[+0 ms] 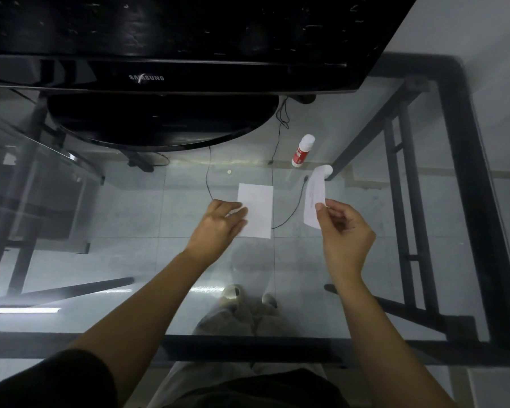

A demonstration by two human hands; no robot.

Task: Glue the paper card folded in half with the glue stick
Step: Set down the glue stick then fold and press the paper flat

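Note:
A white paper card point(258, 210) lies flat on the glass table, and my left hand point(218, 225) rests on its left edge with the fingers pressing it down. My right hand point(343, 228) pinches a second white paper piece point(314, 198) between thumb and fingers; it is lifted off the glass and its far end curls. A red and white glue stick point(302, 150) with its white cap on lies on the glass beyond the papers, apart from both hands.
A black Samsung monitor point(147, 78) on a round stand point(159, 122) fills the far side. The glass table has a black frame point(465, 201) along its right and near edges. Cables point(280, 134) and floor tiles show through the glass.

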